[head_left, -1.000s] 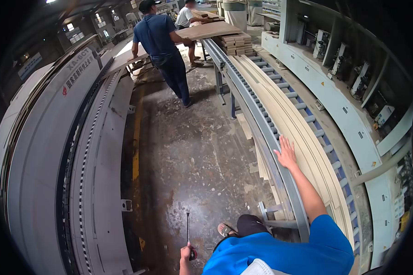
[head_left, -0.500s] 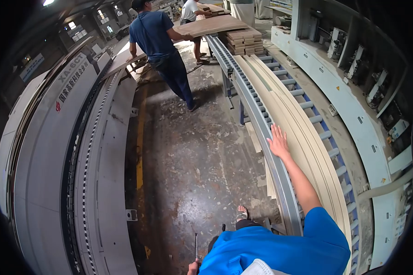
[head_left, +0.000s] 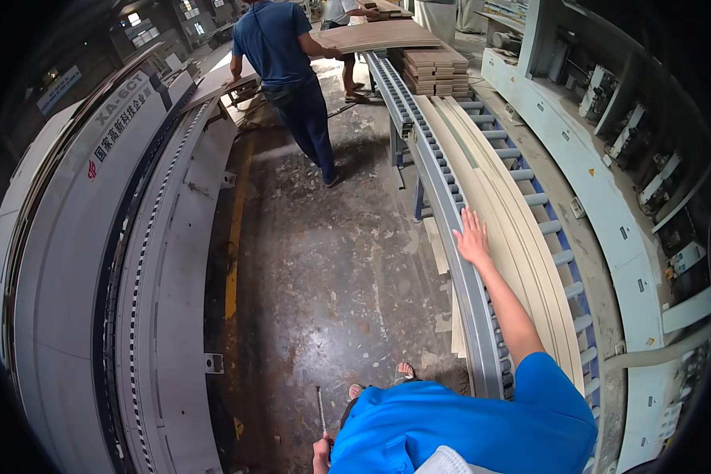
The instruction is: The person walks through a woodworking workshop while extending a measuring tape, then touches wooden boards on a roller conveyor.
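Note:
My right hand (head_left: 472, 238) is open with its fingers spread, palm down at the left edge of the long pale boards (head_left: 504, 237), beside the conveyor's metal side rail (head_left: 468, 280). Those boards lie lengthwise on the roller conveyor (head_left: 539, 199), with a greenish strip (head_left: 458, 134) among them near the far end. Low in the view, my left hand (head_left: 321, 456) is closed around the lower end of a thin grey rod (head_left: 320, 411) that points upward. Its exact kind is unclear.
A long grey machine (head_left: 174, 316) runs along the left. Ahead, a person in a dark blue shirt (head_left: 275, 47) holds a large curved panel (head_left: 379, 35). Stacked boards (head_left: 434, 71) stand at the conveyor's far end. Another machine (head_left: 561, 134) lines the right.
My view has shifted slightly, and both my feet now show. The person ahead still holds the panel. My right hand stays over the boards; my left hand keeps the rod.

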{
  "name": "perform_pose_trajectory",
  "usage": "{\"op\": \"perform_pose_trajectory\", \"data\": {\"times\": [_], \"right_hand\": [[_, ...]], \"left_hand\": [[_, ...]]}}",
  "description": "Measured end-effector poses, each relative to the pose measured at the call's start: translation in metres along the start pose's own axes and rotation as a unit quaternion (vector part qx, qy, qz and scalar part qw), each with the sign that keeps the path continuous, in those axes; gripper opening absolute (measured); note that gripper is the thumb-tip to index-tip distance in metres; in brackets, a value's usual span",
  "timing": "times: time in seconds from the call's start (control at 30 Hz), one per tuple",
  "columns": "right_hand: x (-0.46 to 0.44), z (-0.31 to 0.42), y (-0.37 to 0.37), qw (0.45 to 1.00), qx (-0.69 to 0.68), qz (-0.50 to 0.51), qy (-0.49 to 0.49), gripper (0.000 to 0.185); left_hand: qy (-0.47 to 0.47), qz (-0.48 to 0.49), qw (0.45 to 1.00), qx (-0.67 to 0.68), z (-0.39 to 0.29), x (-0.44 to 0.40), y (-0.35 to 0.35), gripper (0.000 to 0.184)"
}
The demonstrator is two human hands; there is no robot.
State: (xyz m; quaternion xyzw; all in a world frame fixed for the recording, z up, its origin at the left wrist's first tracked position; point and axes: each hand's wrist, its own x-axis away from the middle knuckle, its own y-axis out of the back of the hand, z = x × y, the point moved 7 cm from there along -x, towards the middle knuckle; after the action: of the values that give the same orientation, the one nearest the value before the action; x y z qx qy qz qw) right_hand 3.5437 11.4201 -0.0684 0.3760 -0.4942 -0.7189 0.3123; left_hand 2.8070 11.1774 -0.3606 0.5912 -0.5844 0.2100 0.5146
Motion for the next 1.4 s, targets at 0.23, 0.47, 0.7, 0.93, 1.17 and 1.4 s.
{"op": "perform_pose_trajectory", "data": {"times": [0.23, 0.47, 0.7, 0.93, 1.17, 1.4], "right_hand": [[-0.016, 0.002, -0.003, 1.0, 0.002, -0.005, 0.002, 0.062], [-0.029, 0.002, -0.007, 1.0, 0.005, -0.003, 0.001, 0.063], [-0.036, 0.002, -0.008, 1.0, 0.001, -0.011, 0.007, 0.062], [-0.037, 0.002, -0.01, 0.999, 0.013, -0.028, 0.015, 0.062], [-0.036, 0.004, -0.007, 1.0, 0.007, -0.02, 0.013, 0.061], [-0.034, 0.005, -0.004, 1.0, -0.01, -0.008, 0.003, 0.06]], "left_hand": [[0.011, -0.02, 1.0, 0.001, -0.018, -0.005, -0.001, 0.04], [0.024, -0.031, 0.999, 0.014, -0.023, 0.005, -0.004, 0.038], [0.05, -0.043, 0.998, -0.01, -0.008, 0.017, -0.007, 0.039], [0.022, -0.036, 0.997, -0.067, -0.002, 0.03, -0.007, 0.043], [0.004, -0.033, 0.998, -0.047, -0.047, 0.076, -0.008, 0.045], [0.023, -0.036, 0.999, -0.007, -0.048, 0.101, -0.009, 0.045]]}}
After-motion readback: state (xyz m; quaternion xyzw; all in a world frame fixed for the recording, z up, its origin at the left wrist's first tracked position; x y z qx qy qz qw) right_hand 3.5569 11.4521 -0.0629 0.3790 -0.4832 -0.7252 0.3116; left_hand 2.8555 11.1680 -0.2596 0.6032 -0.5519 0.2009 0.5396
